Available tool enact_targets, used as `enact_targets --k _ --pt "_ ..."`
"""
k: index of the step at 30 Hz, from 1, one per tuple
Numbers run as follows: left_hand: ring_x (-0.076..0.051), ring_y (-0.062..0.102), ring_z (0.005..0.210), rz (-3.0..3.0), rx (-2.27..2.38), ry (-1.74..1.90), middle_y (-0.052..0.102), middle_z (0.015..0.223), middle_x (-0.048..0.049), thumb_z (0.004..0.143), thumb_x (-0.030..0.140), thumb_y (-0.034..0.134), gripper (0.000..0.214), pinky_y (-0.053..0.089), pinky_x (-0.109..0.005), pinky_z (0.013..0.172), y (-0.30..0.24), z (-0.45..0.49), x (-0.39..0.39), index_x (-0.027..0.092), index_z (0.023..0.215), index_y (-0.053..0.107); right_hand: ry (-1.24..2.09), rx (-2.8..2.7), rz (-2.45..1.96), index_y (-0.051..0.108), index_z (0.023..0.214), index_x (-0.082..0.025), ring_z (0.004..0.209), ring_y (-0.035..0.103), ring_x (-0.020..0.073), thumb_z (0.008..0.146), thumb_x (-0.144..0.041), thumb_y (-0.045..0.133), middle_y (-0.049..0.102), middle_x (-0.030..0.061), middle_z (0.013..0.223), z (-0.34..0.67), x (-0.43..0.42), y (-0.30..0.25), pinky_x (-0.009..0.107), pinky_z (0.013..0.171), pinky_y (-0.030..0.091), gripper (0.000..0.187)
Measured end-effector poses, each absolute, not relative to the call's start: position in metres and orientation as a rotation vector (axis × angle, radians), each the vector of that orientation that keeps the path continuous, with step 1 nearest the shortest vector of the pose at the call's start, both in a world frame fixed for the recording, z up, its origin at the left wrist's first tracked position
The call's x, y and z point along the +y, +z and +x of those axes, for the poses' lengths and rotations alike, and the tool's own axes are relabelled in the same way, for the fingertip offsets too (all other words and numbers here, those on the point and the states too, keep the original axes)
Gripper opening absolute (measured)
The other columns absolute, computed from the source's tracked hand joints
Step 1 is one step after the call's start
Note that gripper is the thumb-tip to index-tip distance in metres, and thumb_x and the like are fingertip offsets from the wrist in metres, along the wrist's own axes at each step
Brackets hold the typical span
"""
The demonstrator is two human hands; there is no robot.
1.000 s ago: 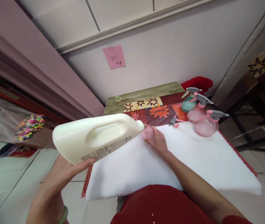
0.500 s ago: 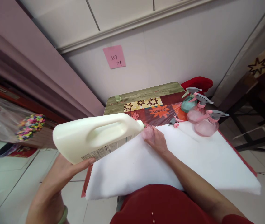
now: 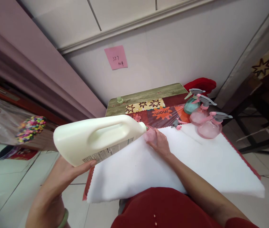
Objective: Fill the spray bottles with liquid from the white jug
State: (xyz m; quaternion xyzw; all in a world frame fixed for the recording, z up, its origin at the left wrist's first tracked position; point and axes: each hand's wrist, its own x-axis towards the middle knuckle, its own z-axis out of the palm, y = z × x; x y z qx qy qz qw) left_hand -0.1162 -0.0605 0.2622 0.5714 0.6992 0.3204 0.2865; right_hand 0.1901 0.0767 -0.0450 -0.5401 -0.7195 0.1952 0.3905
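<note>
My left hand is wrapped round the lower end of a large cream jug with a moulded handle and a printed label. The jug is tipped nearly level, its neck pointing right at the mouth of a pink spray bottle that has no spray head on. That small bottle stands on the white cloth, and my right hand grips it from the right side. Whether liquid is flowing cannot be made out. A loose grey and pink spray head, with its thin tube, lies on the cloth to the right.
Two pink spray bottles and a teal one stand at the table's right. A green cap sits on the wood-patterned table top. Colourful beads in clear plastic are at the left; a red item lies behind.
Nearly everything holds still. The jug stays tipped at the small bottle's mouth, and both hands keep their places.
</note>
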Motion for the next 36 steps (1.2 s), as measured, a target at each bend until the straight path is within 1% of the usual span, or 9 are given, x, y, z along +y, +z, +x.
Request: enact_targets --k 5,13,18,22,26,32,36 --pt "-0.039 0.07 0.125 1.525 1.901 0.855 0.075 0.137 -0.0123 0.067 0.048 0.093 0.084 0.058 -0.045 0.105 0.263 -0.114 -0.06 0.025 0.143 0.066 0.477 -1.831 -1.366 0.036 0.16 -0.02 0.134 0.06 0.0379 0.088 -0.06 0.071 0.059 0.0183 0.154 0.19 0.077 -0.046 0.059 0.115 0.047 0.09" --pt "-0.039 0.068 0.129 1.539 1.888 0.872 0.069 0.146 -0.0145 0.067 0.046 0.093 0.089 0.057 -0.045 0.106 0.263 -0.114 -0.06 0.024 0.147 0.062 0.453 -1.83 -1.365 0.036 0.161 -0.02 0.132 0.062 0.0378 0.09 -0.061 0.067 0.06 0.019 0.152 0.189 0.076 -0.046 0.059 0.113 0.048 0.089" --pt "-0.036 0.068 0.128 1.535 1.885 0.891 0.071 0.144 -0.0121 0.067 0.044 0.094 0.085 0.057 -0.041 0.106 0.261 -0.117 -0.058 0.026 0.144 0.065 0.463 -1.828 -1.383 0.037 0.16 -0.021 0.133 0.061 0.0382 0.089 -0.063 0.067 0.06 0.0187 0.152 0.189 0.076 -0.046 0.059 0.113 0.048 0.088" --pt "-0.037 0.069 0.126 1.494 1.87 0.92 0.072 0.142 -0.0135 0.066 0.044 0.094 0.088 0.059 -0.042 0.104 0.264 -0.112 -0.055 0.023 0.146 0.063 0.469 -1.827 -1.377 0.037 0.16 -0.019 0.134 0.061 0.0384 0.089 -0.062 0.069 0.059 0.0196 0.153 0.189 0.076 -0.045 0.059 0.114 0.047 0.089" --pt "-0.039 0.07 0.124 1.504 1.893 0.925 0.074 0.138 -0.0156 0.061 0.046 0.096 0.092 0.06 -0.044 0.102 0.267 -0.11 -0.052 0.02 0.144 0.064 0.448 -1.828 -1.378 0.036 0.16 -0.019 0.133 0.061 0.0379 0.089 -0.059 0.069 0.06 0.0192 0.151 0.189 0.076 -0.045 0.059 0.113 0.048 0.089" --pt "-0.037 0.069 0.128 1.48 1.839 0.972 0.071 0.144 -0.0142 0.063 0.043 0.096 0.089 0.06 -0.041 0.101 0.263 -0.115 -0.051 0.022 0.143 0.064 0.463 -1.821 -1.377 0.037 0.16 -0.021 0.133 0.062 0.0387 0.088 -0.061 0.069 0.06 0.0183 0.153 0.189 0.076 -0.046 0.06 0.113 0.047 0.088" --pt "-0.037 0.07 0.125 1.471 1.836 0.958 0.072 0.142 -0.0155 0.063 0.042 0.096 0.091 0.061 -0.04 0.1 0.261 -0.118 -0.05 0.021 0.145 0.062 0.482 -1.819 -1.376 0.04 0.159 -0.019 0.134 0.061 0.0395 0.088 -0.062 0.07 0.06 0.0186 0.153 0.189 0.077 -0.045 0.059 0.115 0.047 0.088"
